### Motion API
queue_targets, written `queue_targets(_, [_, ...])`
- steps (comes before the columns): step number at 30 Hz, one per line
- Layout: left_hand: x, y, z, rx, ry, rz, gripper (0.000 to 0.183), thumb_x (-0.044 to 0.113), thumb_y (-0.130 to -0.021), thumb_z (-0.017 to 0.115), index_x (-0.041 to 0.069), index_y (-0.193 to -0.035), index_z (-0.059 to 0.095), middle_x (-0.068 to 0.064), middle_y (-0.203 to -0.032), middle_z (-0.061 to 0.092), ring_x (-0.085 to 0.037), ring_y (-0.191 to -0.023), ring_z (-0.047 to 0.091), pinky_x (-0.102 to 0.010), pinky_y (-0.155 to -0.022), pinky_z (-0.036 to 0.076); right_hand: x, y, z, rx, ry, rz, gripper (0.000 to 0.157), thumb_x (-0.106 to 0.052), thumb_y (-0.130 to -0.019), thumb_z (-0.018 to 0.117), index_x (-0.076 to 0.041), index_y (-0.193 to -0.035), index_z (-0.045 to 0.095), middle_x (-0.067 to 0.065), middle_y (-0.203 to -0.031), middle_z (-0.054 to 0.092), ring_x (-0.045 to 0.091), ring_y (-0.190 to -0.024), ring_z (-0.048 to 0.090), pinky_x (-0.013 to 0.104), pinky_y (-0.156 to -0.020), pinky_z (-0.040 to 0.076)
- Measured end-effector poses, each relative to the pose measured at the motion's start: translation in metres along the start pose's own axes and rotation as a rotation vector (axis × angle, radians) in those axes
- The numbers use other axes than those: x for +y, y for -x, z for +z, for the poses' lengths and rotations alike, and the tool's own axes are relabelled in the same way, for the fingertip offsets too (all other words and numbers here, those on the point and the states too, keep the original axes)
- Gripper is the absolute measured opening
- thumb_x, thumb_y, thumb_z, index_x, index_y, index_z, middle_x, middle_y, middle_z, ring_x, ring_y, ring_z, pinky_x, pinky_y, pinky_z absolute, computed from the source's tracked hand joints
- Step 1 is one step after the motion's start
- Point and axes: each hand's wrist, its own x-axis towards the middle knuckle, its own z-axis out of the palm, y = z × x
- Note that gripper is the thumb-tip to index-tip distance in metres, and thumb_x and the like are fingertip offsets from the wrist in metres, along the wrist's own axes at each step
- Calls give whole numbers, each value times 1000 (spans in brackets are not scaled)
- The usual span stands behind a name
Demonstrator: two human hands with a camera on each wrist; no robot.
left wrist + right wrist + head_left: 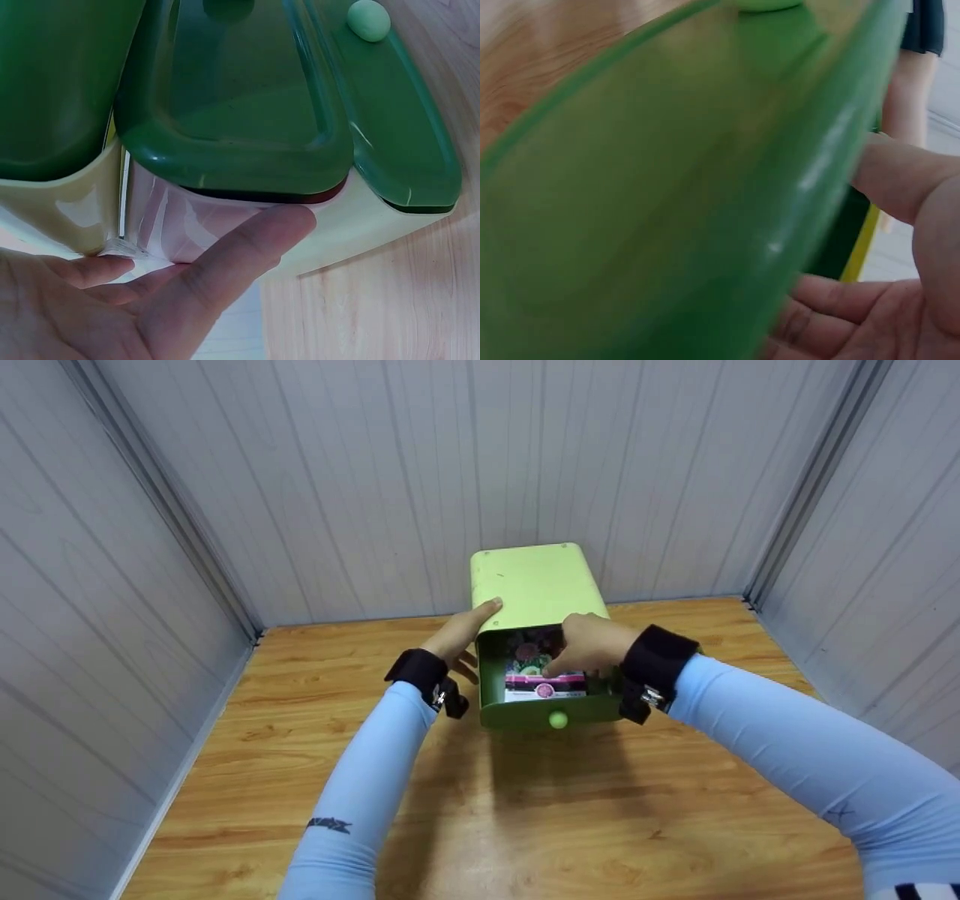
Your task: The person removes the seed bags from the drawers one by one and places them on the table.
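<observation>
A light-green cabinet [536,581] has its green drawer [517,714] pulled out. Inside the drawer lies a printed pack [544,686] with a flower picture, a pink band and a white edge. My left hand [456,637] rests against the cabinet's front left corner, thumb on top, fingers spread along the side. In the left wrist view its thumb [247,244] lies straight beside the green drawer fronts [247,112]. My right hand [596,643] reaches into the drawer, its thumb over the pack. In the right wrist view the drawer front [667,187] hides its fingertips.
The cabinet stands on a wood-grain floor [322,750] near the back wall [360,495]. Panelled walls also rise at left and right. A light-green round knob [558,720] sticks out from the drawer front.
</observation>
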Motion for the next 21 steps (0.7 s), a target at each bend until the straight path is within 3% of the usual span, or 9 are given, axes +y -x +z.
queue_targets(3, [0, 0, 0, -2, -3, 4, 92, 76, -105, 45, 18, -174, 25, -20, -176, 30, -62, -141, 50, -67, -105, 58, -2, -6, 6, 17, 69, 5, 52, -43, -100, 79, -17, -65, 49, -5, -57, 45, 13, -51, 51, 27, -49, 46])
queue_targets(7, [0, 0, 0, -1, -2, 4, 92, 77, -105, 45, 16, -173, 30, -21, -174, 33, -61, -139, 51, -67, -104, 58, -5, -12, 15, 23, 174, 12, 57, -52, -101, 74, -19, -63, 49, -6, -60, 43, 14, -57, 47, 29, -55, 41])
queue_targets(15, [0, 1, 2, 7, 34, -1, 95, 75, -104, 49, 17, -175, 21, -23, -176, 28, -63, -140, 49, -69, -105, 56, -7, -21, 26, 5, 304, 110, 66, -66, -108, 55, -18, -62, 59, 2, -69, 64, 23, -74, 67, 43, -79, 59])
queue_targets(21, [0, 2, 2, 5, 18, -2, 97, 77, -104, 48, 18, -176, 19, -25, -177, 24, -64, -142, 47, -68, -106, 57, -2, -26, 32, 36, 327, 104, 70, -66, -109, 51, -20, -56, 52, 0, -62, 56, 26, -73, 67, 47, -82, 61])
